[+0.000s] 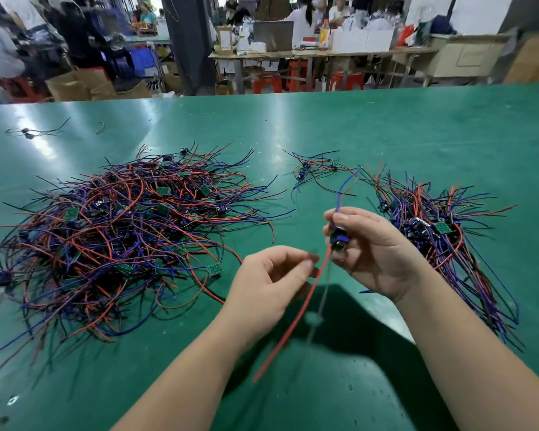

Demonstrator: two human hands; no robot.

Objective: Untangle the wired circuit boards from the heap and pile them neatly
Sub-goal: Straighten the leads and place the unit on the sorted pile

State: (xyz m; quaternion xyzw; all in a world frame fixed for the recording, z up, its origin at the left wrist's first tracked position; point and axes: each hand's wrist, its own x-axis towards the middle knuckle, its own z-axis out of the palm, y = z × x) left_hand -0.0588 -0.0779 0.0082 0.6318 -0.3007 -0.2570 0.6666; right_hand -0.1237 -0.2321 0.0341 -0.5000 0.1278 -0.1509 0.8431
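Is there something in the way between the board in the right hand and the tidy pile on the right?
Nothing visible does. The right hand holds the board above the table, and the pile lies just to its right. The board's red wire hangs apart from the heap.

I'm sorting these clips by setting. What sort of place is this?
Most likely an electronics assembly workshop: a large heap of wired circuit boards on a green worktable, one board held in the right hand, and people at cluttered benches among cardboard boxes behind.
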